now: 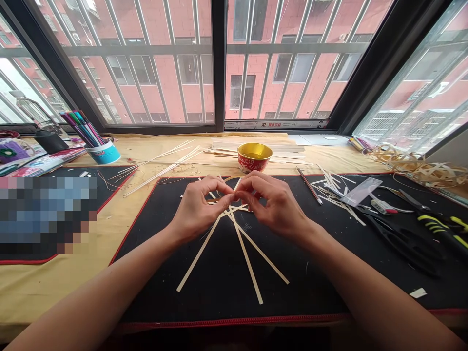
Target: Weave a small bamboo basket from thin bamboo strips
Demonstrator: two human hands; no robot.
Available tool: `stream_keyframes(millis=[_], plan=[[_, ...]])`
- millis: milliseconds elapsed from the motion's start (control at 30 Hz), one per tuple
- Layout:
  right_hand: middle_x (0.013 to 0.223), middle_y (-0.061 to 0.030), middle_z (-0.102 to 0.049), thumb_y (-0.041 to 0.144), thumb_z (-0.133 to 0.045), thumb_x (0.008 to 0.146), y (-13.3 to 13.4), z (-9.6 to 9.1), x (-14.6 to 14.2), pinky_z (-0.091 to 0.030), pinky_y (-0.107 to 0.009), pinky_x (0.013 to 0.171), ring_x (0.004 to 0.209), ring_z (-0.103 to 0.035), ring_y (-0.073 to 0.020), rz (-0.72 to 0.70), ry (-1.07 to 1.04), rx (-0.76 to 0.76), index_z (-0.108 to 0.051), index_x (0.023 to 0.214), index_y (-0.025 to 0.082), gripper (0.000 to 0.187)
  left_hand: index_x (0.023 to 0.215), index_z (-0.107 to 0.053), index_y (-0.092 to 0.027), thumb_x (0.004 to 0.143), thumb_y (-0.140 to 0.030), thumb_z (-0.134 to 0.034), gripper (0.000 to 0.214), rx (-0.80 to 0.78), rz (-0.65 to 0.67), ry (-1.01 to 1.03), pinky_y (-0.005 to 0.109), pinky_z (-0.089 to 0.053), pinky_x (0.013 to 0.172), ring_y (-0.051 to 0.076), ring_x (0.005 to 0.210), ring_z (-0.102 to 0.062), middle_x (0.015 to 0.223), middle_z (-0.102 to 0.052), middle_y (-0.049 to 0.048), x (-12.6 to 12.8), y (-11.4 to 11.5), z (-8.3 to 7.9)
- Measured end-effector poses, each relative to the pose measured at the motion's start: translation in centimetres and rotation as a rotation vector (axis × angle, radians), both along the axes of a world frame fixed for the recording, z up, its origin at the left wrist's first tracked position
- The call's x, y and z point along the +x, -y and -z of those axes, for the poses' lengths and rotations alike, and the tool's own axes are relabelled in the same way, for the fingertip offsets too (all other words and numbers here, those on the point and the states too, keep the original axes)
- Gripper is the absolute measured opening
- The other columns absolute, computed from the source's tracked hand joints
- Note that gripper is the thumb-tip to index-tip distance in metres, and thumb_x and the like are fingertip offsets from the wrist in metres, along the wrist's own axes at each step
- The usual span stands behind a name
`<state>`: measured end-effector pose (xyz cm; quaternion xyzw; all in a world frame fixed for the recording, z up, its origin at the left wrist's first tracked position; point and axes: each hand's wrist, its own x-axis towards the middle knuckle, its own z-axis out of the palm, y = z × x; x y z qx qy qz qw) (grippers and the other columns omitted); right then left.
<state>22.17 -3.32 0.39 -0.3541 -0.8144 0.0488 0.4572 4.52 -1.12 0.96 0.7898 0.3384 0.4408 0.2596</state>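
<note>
Left hand (197,209) and right hand (272,204) meet fingertip to fingertip, both pinched on the crossing of the pale flat strips (244,246) at the middle of the black mat (219,297); strip ends fan toward the near edge of the tabletop (117,219); red-and-gold bowl (255,157) just behind; black pliers (400,239) toward the right edge.

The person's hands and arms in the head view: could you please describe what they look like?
Both are bare. The left hand and right hand wear no gloves, and no ring, watch or bracelet shows. The left forearm and right forearm are uncovered down to the picture's lower edge, with no sleeve in view. The nails look short.
</note>
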Motion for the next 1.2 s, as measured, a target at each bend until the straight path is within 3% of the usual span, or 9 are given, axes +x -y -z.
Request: stream_keyframes(millis=[467, 633, 1000, 1100, 1200], plan=[[0.077, -0.0014, -0.059, 0.027, -0.058, 0.088, -0.6, 0.1, 0.5, -0.047, -0.022, 0.053, 0.057, -0.057, -0.0087, -0.098, -0.12, -0.249, -0.059, 0.077, 0.016, 0.015, 0.073, -0.069, -0.019, 0.078, -0.028, -0.068, 0.01, 0.086, -0.07, -0.097, 0.033, -0.046, 0.077, 0.02, 0.083, -0.061, 0.085, -0.066, 0.0066, 0.01, -0.04, 0.21], [0.081, -0.0019, -0.058, 0.023, -0.055, 0.09, -0.61, 0.34, 0.29, -0.046, -0.022, 0.052, 0.055, -0.056, -0.0077, -0.135, -0.142, -0.255, -0.057, 0.077, 0.016, 0.015, 0.072, -0.068, -0.019, 0.079, -0.026, -0.067, 0.01, 0.089, -0.092, -0.115, 0.034, -0.045, 0.077, 0.021, 0.085, -0.061, 0.083, -0.066, 0.0064, 0.12, 0.14, 0.29], [0.069, -0.0006, -0.057, 0.017, -0.056, 0.087, -0.7, 0.3, 0.57, -0.042, -0.022, 0.053, 0.059, -0.052, -0.0094, -0.096, -0.036, -0.254, -0.055, 0.072, 0.016, 0.015, 0.067, -0.067, -0.02, 0.078, -0.024, -0.066, 0.012, 0.087, -0.109, -0.156, 0.031, -0.044, 0.07, 0.018, 0.071, -0.06, 0.07, -0.066, 0.0026, 0.4, 0.61, 0.24], [0.074, -0.0014, -0.059, 0.019, -0.057, 0.087, -0.77, 0.2, 0.64, -0.045, -0.021, 0.053, 0.059, -0.055, -0.0086, -0.12, -0.057, -0.257, -0.057, 0.074, 0.016, 0.014, 0.067, -0.068, -0.018, 0.077, -0.026, -0.066, 0.013, 0.021, -0.088, -0.13, 0.028, -0.044, 0.064, 0.016, 0.067, -0.06, 0.068, -0.067, 0.0025, 0.35, 0.51, -0.12], [0.097, -0.005, -0.061, 0.025, -0.06, 0.086, -0.6, -0.41, 0.74, -0.05, -0.02, 0.051, 0.059, -0.06, -0.0075, -0.145, -0.202, -0.232, -0.062, 0.086, 0.016, 0.009, 0.068, -0.07, -0.018, 0.077, -0.029, -0.067, 0.015, -0.078, -0.09, -0.093, 0.027, -0.044, 0.061, 0.017, 0.068, -0.061, 0.07, -0.069, 0.0029, 0.24, 0.32, -0.56]])
